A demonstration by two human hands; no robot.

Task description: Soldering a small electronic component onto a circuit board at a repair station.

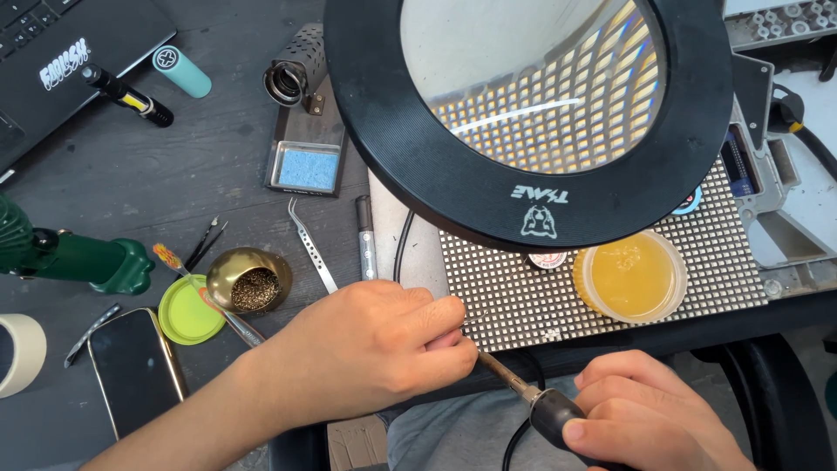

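Head view, nearest the person: the right hand (649, 406) is closed round the black handle of a soldering iron (532, 397), whose metal shaft slants up and left until its tip is hidden under the left hand (375, 344). That left hand is curled with fingers pinched at the near left edge of a white LED matrix panel (523, 288); what it pinches, if anything, cannot be made out. On the panel sit one round tub of yellow flux (632, 277) and one small round tin with a red and white label (547, 260), half hidden under the black ring of the magnifier lamp (523, 113), which bears a white logo on its rim. To the left on the dark, worn tabletop (174, 174) lie one phone (135, 371), a roll of tape (19, 353), a green lid (186, 312), a brass-wool tip cleaner (248, 279), and two pairs of tweezers, one silver (312, 246) and one black (207, 240). Farther off stand the iron stand with its blue sponge (307, 167), a teal cylinder (181, 71), a black pen torch (129, 94) and a laptop corner (61, 52) carrying a white sticker.
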